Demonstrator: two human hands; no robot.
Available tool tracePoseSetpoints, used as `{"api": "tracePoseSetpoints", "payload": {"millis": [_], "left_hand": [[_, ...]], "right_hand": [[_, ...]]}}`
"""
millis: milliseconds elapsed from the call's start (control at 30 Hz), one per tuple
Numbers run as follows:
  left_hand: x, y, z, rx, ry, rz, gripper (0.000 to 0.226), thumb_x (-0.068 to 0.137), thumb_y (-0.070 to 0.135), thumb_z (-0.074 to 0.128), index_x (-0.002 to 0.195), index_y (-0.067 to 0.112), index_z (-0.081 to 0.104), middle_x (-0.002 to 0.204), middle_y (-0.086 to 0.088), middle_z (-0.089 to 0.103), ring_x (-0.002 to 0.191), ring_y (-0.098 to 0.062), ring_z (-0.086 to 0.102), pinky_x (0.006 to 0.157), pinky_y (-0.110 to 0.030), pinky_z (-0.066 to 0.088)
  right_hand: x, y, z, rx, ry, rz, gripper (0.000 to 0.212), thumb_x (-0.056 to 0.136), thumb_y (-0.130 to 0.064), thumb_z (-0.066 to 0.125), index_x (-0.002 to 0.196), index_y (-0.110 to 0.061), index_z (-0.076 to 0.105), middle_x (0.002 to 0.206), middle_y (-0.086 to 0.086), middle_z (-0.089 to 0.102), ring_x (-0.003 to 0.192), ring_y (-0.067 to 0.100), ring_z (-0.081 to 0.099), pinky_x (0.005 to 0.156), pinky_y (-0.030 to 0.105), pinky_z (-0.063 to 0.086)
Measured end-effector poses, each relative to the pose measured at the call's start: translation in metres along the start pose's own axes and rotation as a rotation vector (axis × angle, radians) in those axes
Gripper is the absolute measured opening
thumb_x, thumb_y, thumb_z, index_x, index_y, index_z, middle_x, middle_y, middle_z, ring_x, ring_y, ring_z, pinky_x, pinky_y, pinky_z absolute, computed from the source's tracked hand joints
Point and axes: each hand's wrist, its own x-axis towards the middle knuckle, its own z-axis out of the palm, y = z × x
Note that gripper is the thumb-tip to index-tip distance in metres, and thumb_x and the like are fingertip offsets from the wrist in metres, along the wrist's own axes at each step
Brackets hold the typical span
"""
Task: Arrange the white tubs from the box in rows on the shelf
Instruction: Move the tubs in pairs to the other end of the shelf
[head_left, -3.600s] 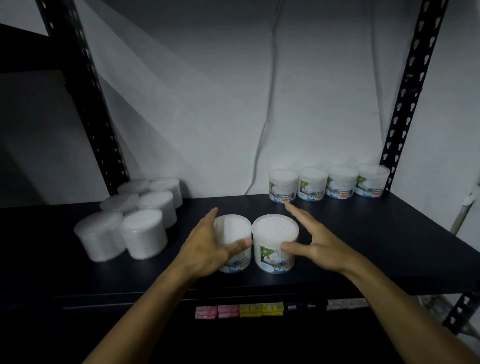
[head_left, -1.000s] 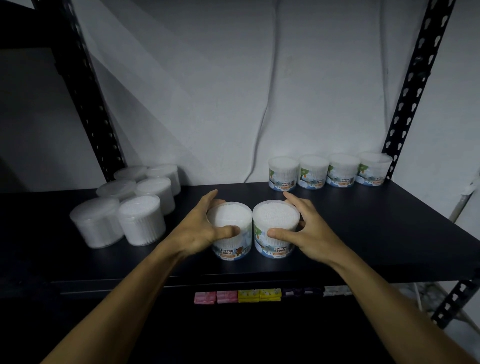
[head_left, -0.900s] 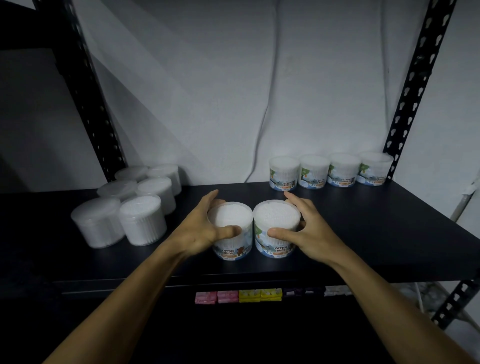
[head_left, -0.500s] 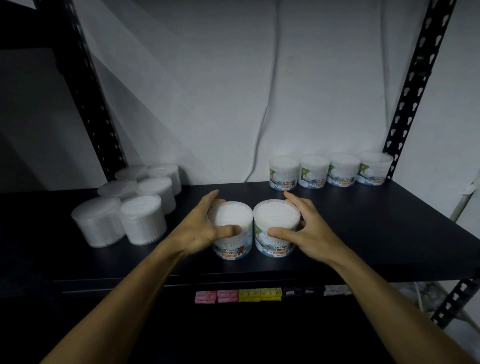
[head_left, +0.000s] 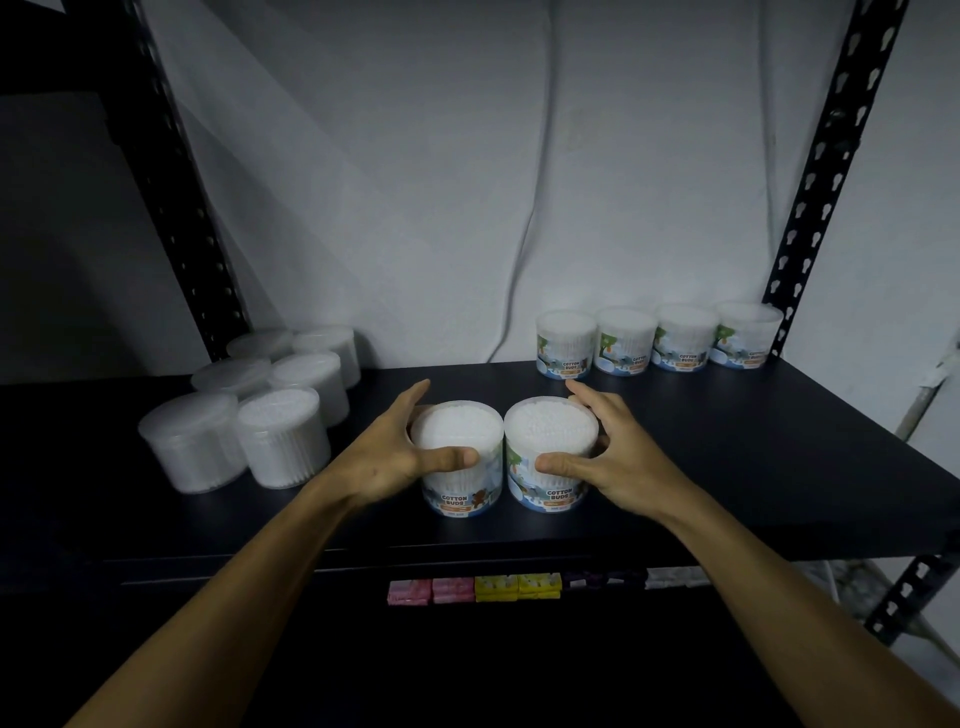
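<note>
I see white tubs (head_left: 457, 457) with blue-green labels on the black shelf (head_left: 727, 457); below it, pink (head_left: 431, 591) and yellow packs (head_left: 517, 587)

Your black shelf (head_left: 727, 467) carries three groups of tubs, all upright. Back right: a row of four labelled tubs (head_left: 654, 340) side by side along the wall. Left: six plain white tubs (head_left: 260, 405) in two columns. Front centre: two labelled tubs (head_left: 506, 462), touching.
</note>
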Motion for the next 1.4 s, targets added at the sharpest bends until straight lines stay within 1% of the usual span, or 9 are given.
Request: {"api": "tracePoseSetpoints", "payload": {"millis": [567, 667, 833, 1000, 1067, 1133, 1200, 1300, 1400], "left_hand": [[-0.001, -0.002, 0.004, -0.034, 0.051, -0.009, 0.112, 0.063, 0.042, 0.084, 0.152, 0.026, 0.017, 0.125, 0.016, 0.043, 0.115, -0.006, 0.044, 0.094, -0.022, 0.036], [-0.001, -0.004, 0.002, -0.04, 0.026, 0.0, 0.113, 0.063, 0.049, 0.081, 0.152, 0.028, 0.014, 0.129, 0.014, 0.047, 0.114, -0.005, 0.045, 0.095, -0.024, 0.036], [-0.011, -0.008, -0.004, -0.044, 0.117, 0.082, 0.092, 0.075, 0.058, 0.066, 0.15, 0.031, 0.021, 0.143, 0.015, 0.041, 0.119, -0.002, 0.043, 0.091, -0.018, 0.035], [-0.019, -0.017, -0.012, 0.245, 0.136, 0.279, 0.061, 0.085, 0.055, 0.058, 0.139, 0.03, 0.045, 0.14, 0.018, 0.044, 0.124, -0.002, 0.046, 0.104, -0.03, 0.041], [-0.018, -0.021, -0.015, 0.369, 0.094, 0.361, 0.058, 0.09, 0.06, 0.047, 0.138, 0.028, 0.048, 0.144, 0.015, 0.043, 0.131, -0.001, 0.038, 0.111, -0.034, 0.035], [-0.017, -0.025, -0.017, 0.495, 0.048, 0.414, 0.058, 0.091, 0.061, 0.043, 0.139, 0.029, 0.047, 0.148, 0.019, 0.036, 0.137, 0.003, 0.028, 0.115, -0.029, 0.027], [-0.016, -0.028, -0.017, 0.582, 0.01, 0.436, 0.053, 0.093, 0.051, 0.048, 0.142, 0.031, 0.044, 0.149, 0.022, 0.03, 0.14, 0.006, 0.021, 0.116, -0.025, 0.022], [-0.013, -0.033, -0.014, 0.603, 0.015, 0.51, 0.048, 0.096, 0.028, 0.054, 0.143, 0.025, 0.045, 0.151, 0.013, 0.035, 0.141, 0.002, 0.024, 0.116, -0.024, 0.022], [-0.012, -0.031, -0.012, 0.582, 0.028, 0.541, 0.046, 0.095, 0.016, 0.056, 0.141, 0.02, 0.048, 0.149, 0.007, 0.039, 0.141, -0.001, 0.026, 0.115, -0.018, 0.019]], "right_hand": [[0.008, 0.0, -0.005, -0.082, -0.008, -0.018, 0.119, 0.041, -0.067, 0.078, 0.143, -0.033, 0.029, 0.127, -0.011, 0.038, 0.121, 0.008, 0.042, 0.107, 0.039, 0.037], [0.01, -0.002, -0.015, -0.032, -0.049, -0.006, 0.107, 0.051, -0.067, 0.074, 0.143, -0.035, 0.031, 0.126, -0.01, 0.042, 0.119, 0.006, 0.045, 0.102, 0.04, 0.043], [0.002, -0.001, -0.024, -0.023, 0.032, -0.063, 0.071, 0.072, -0.061, 0.056, 0.136, -0.035, 0.041, 0.133, -0.01, 0.043, 0.116, 0.002, 0.049, 0.088, 0.021, 0.045], [-0.013, 0.003, -0.021, -0.2, 0.108, -0.277, 0.057, 0.077, -0.056, 0.057, 0.125, -0.025, 0.058, 0.13, -0.014, 0.047, 0.123, 0.003, 0.044, 0.103, 0.034, 0.041], [-0.016, 0.003, -0.016, -0.303, 0.089, -0.335, 0.061, 0.076, -0.06, 0.055, 0.125, -0.024, 0.059, 0.133, -0.015, 0.046, 0.128, 0.003, 0.038, 0.107, 0.039, 0.037], [-0.018, 0.002, -0.012, -0.394, 0.058, -0.367, 0.061, 0.077, -0.061, 0.055, 0.127, -0.025, 0.056, 0.136, -0.018, 0.043, 0.131, 0.002, 0.033, 0.107, 0.042, 0.036], [-0.018, 0.001, -0.008, -0.464, 0.034, -0.384, 0.054, 0.082, -0.05, 0.061, 0.131, -0.026, 0.053, 0.137, -0.019, 0.041, 0.132, 0.0, 0.031, 0.108, 0.041, 0.035], [-0.019, 0.003, -0.003, -0.511, 0.029, -0.417, 0.045, 0.087, -0.031, 0.064, 0.131, -0.025, 0.053, 0.134, -0.017, 0.045, 0.128, -0.001, 0.033, 0.106, 0.034, 0.037], [-0.018, 0.005, -0.002, -0.507, 0.041, -0.416, 0.043, 0.087, -0.027, 0.064, 0.129, -0.025, 0.056, 0.133, -0.016, 0.047, 0.126, -0.001, 0.034, 0.105, 0.03, 0.037]]}}
